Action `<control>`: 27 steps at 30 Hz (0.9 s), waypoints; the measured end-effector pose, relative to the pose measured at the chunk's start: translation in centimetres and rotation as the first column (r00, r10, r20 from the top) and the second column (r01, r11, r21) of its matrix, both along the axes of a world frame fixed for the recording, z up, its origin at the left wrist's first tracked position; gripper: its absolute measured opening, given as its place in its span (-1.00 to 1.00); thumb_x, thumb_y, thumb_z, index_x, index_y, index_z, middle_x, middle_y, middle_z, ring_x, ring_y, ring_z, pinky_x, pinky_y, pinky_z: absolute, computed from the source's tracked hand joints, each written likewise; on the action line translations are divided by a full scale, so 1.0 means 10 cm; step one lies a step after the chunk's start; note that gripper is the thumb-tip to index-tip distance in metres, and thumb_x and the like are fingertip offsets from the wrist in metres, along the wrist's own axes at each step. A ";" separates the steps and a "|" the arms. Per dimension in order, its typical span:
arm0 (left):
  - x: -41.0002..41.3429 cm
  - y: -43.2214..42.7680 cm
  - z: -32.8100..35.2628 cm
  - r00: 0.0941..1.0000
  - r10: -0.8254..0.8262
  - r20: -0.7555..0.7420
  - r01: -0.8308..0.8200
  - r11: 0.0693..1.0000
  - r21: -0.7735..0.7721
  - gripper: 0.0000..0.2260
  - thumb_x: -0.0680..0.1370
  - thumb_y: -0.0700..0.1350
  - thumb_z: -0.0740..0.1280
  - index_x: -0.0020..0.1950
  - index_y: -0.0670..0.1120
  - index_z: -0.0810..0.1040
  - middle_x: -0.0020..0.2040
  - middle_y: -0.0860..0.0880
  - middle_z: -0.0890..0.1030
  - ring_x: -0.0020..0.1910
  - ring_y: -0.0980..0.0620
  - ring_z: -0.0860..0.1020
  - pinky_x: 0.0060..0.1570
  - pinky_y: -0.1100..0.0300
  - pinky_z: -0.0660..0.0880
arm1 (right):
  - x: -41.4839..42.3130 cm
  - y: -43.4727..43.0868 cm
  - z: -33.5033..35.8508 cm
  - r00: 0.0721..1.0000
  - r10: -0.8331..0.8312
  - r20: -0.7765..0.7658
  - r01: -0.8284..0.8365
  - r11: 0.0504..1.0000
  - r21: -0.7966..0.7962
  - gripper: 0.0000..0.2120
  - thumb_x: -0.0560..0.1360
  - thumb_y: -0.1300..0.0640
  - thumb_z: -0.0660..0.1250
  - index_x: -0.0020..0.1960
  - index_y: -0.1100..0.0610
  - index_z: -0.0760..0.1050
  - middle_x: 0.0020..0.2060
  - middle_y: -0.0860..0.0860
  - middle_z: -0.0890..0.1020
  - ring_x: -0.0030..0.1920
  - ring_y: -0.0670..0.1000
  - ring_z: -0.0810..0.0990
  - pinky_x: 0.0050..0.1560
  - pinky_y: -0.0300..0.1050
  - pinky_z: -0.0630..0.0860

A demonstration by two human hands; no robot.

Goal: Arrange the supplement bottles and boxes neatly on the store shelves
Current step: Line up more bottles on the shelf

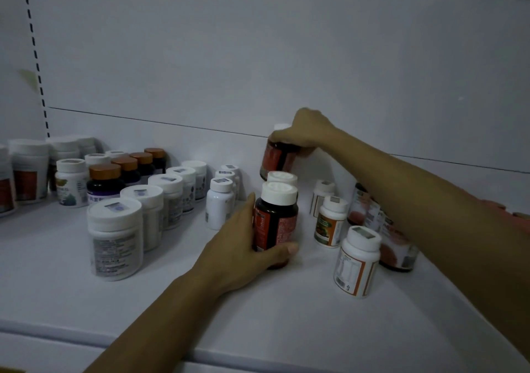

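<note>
**Filling out the red-label row**

My left hand [243,247] wraps the front dark bottle [276,223], steadying it on the shelf [258,315]. At its twelve o'clock, my right hand [304,133] grips a matching bottle [276,160] from above. Next, I judge, I set it squarely behind.

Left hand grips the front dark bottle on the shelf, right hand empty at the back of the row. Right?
Not quite. The right hand isn't empty: its fingers grip the rear bottle, also dark, by its top. The left hand does grip the front bottle, which stands on the shelf. The head view shows it.
</note>
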State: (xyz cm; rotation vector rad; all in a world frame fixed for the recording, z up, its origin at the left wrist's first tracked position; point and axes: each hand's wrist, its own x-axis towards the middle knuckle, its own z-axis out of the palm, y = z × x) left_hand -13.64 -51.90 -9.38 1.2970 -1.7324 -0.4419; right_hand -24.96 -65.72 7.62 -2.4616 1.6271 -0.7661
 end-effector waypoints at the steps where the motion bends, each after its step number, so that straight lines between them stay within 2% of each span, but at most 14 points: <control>1: 0.00 0.00 0.00 0.999 0.036 0.000 -0.036 0.999 -0.008 -0.11 0.28 0.49 0.27 0.50 0.23 0.04 0.45 0.21 0.30 0.39 0.19 0.33 0.32 -0.01 0.40 | -0.07 0.09 0.08 0.995 0.048 0.093 -0.047 0.999 -0.012 -0.63 0.36 -0.08 0.46 -0.08 0.19 0.45 -0.15 0.09 0.57 -0.23 0.09 0.66 -0.26 -0.06 0.64; 4: -0.01 0.06 0.04 0.985 0.166 -0.051 -0.169 0.985 -0.045 -0.08 0.32 0.55 0.08 0.54 0.19 -0.17 0.55 0.16 0.10 0.48 0.15 0.18 0.40 -0.04 0.29 | -0.33 0.41 0.15 0.928 0.236 0.288 -0.208 0.970 -0.123 -0.59 0.37 0.04 0.48 0.12 0.12 0.41 0.06 0.04 0.50 -0.02 0.05 0.59 -0.08 0.01 0.64; 7: -0.03 0.18 0.14 0.963 0.237 -0.125 -0.260 0.939 -0.225 -0.12 0.34 0.54 0.06 0.54 0.20 -0.14 0.55 0.17 0.09 0.49 0.17 0.16 0.42 0.01 0.26 | -0.57 0.86 0.01 0.839 0.400 0.368 -0.324 0.912 -0.250 -0.60 0.36 0.13 0.51 0.11 0.04 0.41 0.06 -0.04 0.53 0.04 0.02 0.58 -0.01 0.00 0.62; 9: -0.02 0.26 0.20 0.957 0.233 -0.175 -0.284 0.881 -0.378 -0.16 0.36 0.48 0.14 0.52 0.22 -0.10 0.53 0.23 0.07 0.50 0.18 0.13 0.43 0.01 0.22 | -0.72 1.20 -0.16 0.725 0.469 0.505 -0.414 0.882 -0.224 -0.64 0.38 0.19 0.50 0.09 0.08 0.44 0.05 0.00 0.58 0.00 0.01 0.63 -0.06 -0.07 0.64; 12: -0.03 0.41 0.28 0.978 0.119 -0.171 -0.197 0.795 -0.574 -0.19 0.41 0.35 0.28 0.54 0.11 0.01 0.51 0.14 0.16 0.47 0.09 0.22 0.37 -0.01 0.34 | -0.93 1.64 -0.49 0.566 0.463 0.682 -0.569 0.818 -0.083 -0.56 0.31 0.12 0.56 0.11 0.11 0.48 0.02 0.06 0.64 0.01 0.05 0.66 -0.12 -0.12 0.63; 13: -0.02 0.50 0.30 0.988 0.058 -0.140 -0.131 0.792 -0.596 -0.20 0.41 0.33 0.31 0.52 0.08 0.07 0.48 0.12 0.23 0.42 0.11 0.31 0.30 0.10 0.41 | -0.98 1.74 -0.62 0.533 0.438 0.724 -0.603 0.796 -0.038 -0.53 0.27 0.07 0.56 0.11 0.09 0.49 0.01 0.04 0.65 0.02 0.05 0.67 -0.12 -0.12 0.63; 15: 0.04 0.69 0.32 0.998 -0.045 -0.040 0.014 0.814 -0.581 -0.28 0.39 0.28 0.38 0.46 0.08 0.22 0.36 0.20 0.37 0.27 0.18 0.44 0.08 0.33 0.50 | -1.03 1.88 -0.86 0.469 0.347 0.812 -0.643 0.764 0.045 -0.53 0.24 0.07 0.51 0.11 0.08 0.50 -0.01 0.00 0.67 0.00 0.04 0.67 -0.17 -0.11 0.62; 16: 0.07 0.77 0.31 0.998 -0.068 0.018 0.066 0.830 -0.553 -0.33 0.36 0.24 0.42 0.40 0.09 0.31 0.30 0.25 0.40 0.22 0.21 0.47 -0.03 0.38 0.52 | -1.03 1.92 -0.97 0.462 0.302 0.834 -0.651 0.754 0.088 -0.56 0.28 0.11 0.51 0.11 0.06 0.49 -0.02 -0.02 0.67 -0.03 0.03 0.68 -0.21 -0.09 0.63; 18: 0.14 0.91 0.23 0.994 -0.086 0.073 0.111 0.877 -0.467 -0.40 0.31 0.16 0.48 0.30 0.10 0.39 0.22 0.32 0.41 0.18 0.24 0.48 -0.16 0.43 0.52 | -0.97 2.00 -1.16 0.544 0.269 0.795 -0.652 0.731 0.198 -0.56 0.35 0.10 0.52 0.16 0.00 0.43 0.00 -0.03 0.65 -0.10 0.06 0.70 -0.28 -0.05 0.64; 21: 0.24 0.97 0.14 0.989 -0.140 -0.058 0.118 0.953 -0.279 -0.44 0.26 0.12 0.50 0.22 0.19 0.42 0.13 0.38 0.44 0.13 0.23 0.52 -0.20 0.36 0.55 | -0.86 1.97 -1.22 0.631 0.284 0.722 -0.636 0.723 0.270 -0.52 0.31 0.03 0.43 0.20 -0.07 0.40 -0.02 0.00 0.65 -0.21 0.13 0.71 -0.31 -0.03 0.64; 24: 0.31 0.96 0.11 0.977 -0.133 -0.166 0.122 0.990 -0.074 -0.53 0.27 0.15 0.46 0.14 0.17 0.47 0.03 0.29 0.54 0.02 0.17 0.59 -0.23 0.30 0.57 | -0.75 1.85 -1.34 0.669 0.377 0.641 -0.611 0.770 0.185 -0.61 0.35 -0.09 0.35 0.14 -0.08 0.43 -0.11 0.02 0.66 -0.28 0.07 0.69 -0.38 -0.15 0.59; 27: 0.32 0.94 0.10 0.973 -0.084 -0.214 0.095 0.994 0.044 -0.55 0.30 0.23 0.39 0.09 0.05 0.51 -0.05 0.10 0.63 -0.11 0.13 0.63 -0.21 0.26 0.58 | -0.71 1.77 -1.51 0.712 0.421 0.561 -0.567 0.816 0.107 -0.59 0.42 -0.29 0.25 0.10 -0.03 0.42 -0.12 -0.01 0.62 -0.26 -0.11 0.64 -0.38 -0.33 0.48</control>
